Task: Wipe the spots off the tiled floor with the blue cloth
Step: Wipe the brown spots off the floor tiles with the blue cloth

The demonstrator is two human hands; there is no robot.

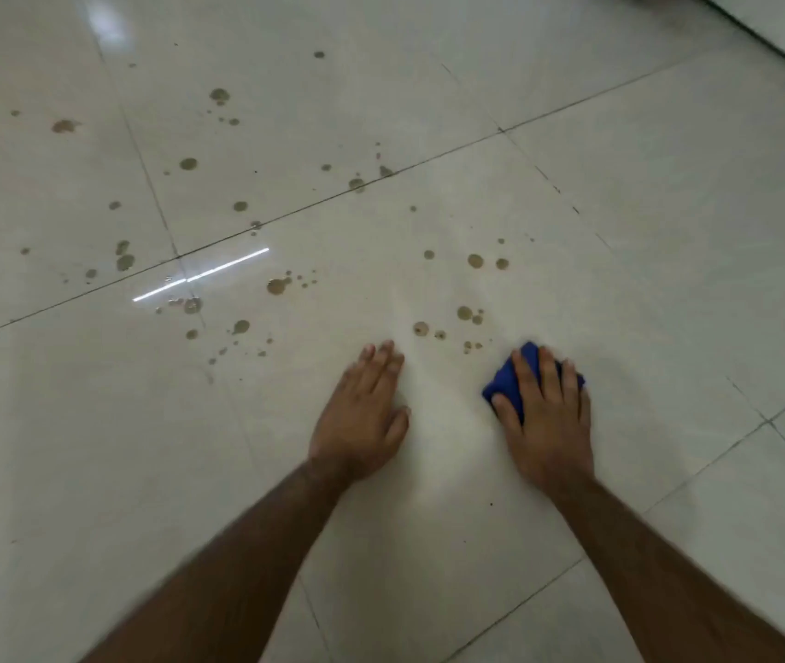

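Two bare hands rest on a glossy, pale cream tiled floor [620,260] with thin dark grout lines. The left hand [362,418] lies flat, palm down, fingers straight and close together, pressing the tile and holding nothing. The right hand [546,413] sits just beside it, apart from it, laid over a small folded blue cloth [508,382]; its fingers spread across the top of the cloth with the thumb against the cloth's near left corner, pressing it onto the floor. Whether the fingers curl round the far edge cannot be told. The cloth shows only at the left side and beyond the fingertips.

Many brownish round spots [475,261] of differing sizes are scattered over the tiles ahead of the hands and off to the left, the nearest cluster lying just beyond the gap between the two hands, near the cloth but not touching it. A bright white streak of reflected light [201,275] crosses a grout junction to the left. At the top right corner a darker edge [773,35] borders the floor; what it is cannot be told.
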